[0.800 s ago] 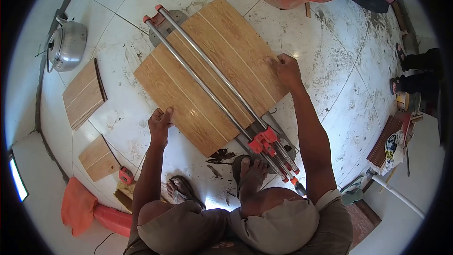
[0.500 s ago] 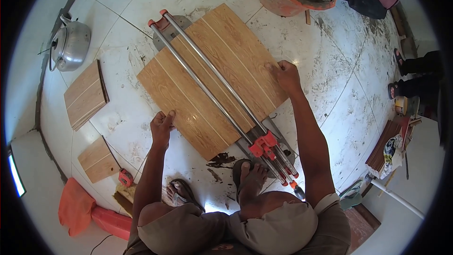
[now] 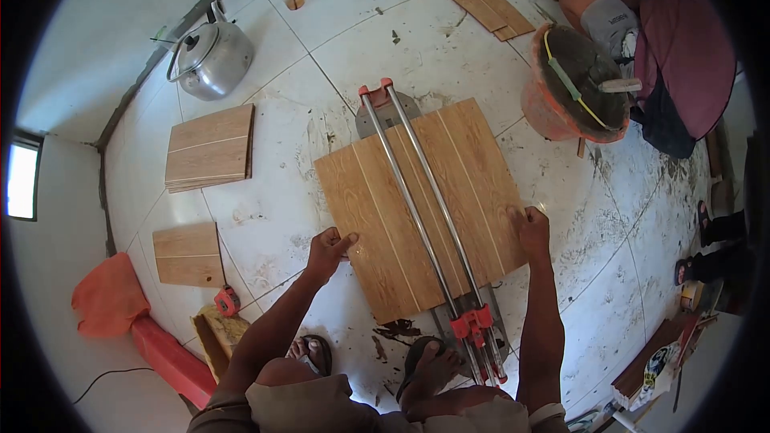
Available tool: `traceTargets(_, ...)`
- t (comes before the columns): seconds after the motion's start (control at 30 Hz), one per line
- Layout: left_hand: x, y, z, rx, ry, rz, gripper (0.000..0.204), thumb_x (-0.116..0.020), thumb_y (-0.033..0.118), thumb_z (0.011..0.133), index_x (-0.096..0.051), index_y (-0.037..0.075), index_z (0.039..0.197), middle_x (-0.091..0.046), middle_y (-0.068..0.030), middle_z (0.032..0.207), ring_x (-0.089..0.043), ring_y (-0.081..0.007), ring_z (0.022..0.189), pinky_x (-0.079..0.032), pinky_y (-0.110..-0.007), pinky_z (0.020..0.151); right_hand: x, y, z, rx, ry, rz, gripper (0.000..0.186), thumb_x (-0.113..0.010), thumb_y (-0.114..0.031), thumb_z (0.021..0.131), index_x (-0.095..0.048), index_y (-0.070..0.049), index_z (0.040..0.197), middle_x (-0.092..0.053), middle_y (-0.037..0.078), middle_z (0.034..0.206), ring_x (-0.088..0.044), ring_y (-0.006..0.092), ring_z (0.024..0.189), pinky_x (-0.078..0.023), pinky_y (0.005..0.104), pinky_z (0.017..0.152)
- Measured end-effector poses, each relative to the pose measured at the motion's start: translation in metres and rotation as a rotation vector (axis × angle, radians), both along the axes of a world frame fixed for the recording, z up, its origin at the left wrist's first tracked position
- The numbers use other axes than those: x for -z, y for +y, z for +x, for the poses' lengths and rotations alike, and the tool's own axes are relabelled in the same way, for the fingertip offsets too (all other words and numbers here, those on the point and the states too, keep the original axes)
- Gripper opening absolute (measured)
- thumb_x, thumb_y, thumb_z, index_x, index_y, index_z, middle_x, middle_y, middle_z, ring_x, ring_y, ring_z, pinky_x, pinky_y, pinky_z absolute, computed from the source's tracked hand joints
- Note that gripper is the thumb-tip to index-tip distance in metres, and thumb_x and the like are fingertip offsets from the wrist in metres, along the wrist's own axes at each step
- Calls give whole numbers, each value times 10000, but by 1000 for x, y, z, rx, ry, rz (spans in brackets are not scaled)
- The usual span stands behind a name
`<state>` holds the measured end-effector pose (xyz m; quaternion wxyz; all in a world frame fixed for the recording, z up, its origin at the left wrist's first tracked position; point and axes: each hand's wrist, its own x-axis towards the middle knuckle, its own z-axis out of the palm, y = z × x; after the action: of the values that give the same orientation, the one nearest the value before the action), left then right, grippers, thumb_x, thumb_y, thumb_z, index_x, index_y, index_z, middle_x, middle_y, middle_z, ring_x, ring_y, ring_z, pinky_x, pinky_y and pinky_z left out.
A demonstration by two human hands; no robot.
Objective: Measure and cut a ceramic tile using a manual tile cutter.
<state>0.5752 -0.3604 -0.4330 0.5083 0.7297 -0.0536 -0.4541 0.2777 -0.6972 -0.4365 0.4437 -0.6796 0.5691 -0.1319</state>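
A square wood-look tile [image 3: 483, 162] with pale lines lies on a manual tile cutter, beneath its two steel rails [image 3: 447, 220]. My left hand [image 3: 327, 252] grips the tile's left edge, thumb on top and fingers curled at the side. At the right edge my right hand [image 3: 534, 234] holds the tile in the same way. The cutter's red carriage [image 3: 472, 322] sits at the near end of the rails, close to my feet. A red end bracket [image 3: 375, 91] joins the rails at the far end.
Left of me are a stack of wood-look tiles [image 3: 210, 144], a smaller tile piece [image 3: 187, 253], a red tape measure [image 3: 227, 301] and a metal kettle [image 3: 215, 60]. An orange bucket [image 3: 539, 104] stands at far right, beside a person in maroon [image 3: 694, 48]. More planks [image 3: 473, 0] lie far off.
The view has turned, so the cutter and tile appear lower and further right. More of the person beside the bucket shows. Both hands stay on the same tile edges; the carriage remains at the near end.
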Motion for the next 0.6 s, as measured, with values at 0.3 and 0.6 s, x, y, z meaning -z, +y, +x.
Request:
traceTargets(0.3, 2, -5, -2, 29, -43, 34, 345, -761, 361, 897, -630, 42, 916, -674, -19, 803, -644, -87, 705, -552, -260, 630, -9, -6, 0, 31, 6, 55, 386, -776, -348, 851, -667, 20, 805, -609, 41, 661, -488, 104, 599, -424, 320, 565)
traceTargets(0.6, 6, 6, -1, 16, 0, 20, 325, -753, 342, 906, -629, 42, 927, -682, -23, 813, -652, -95, 714, -560, -267, 639, -5, 8, 2, 30, 8, 34, 398, -784, -357, 847, -671, 21, 795, -594, 35, 637, -474, 107, 584, -411, 323, 547)
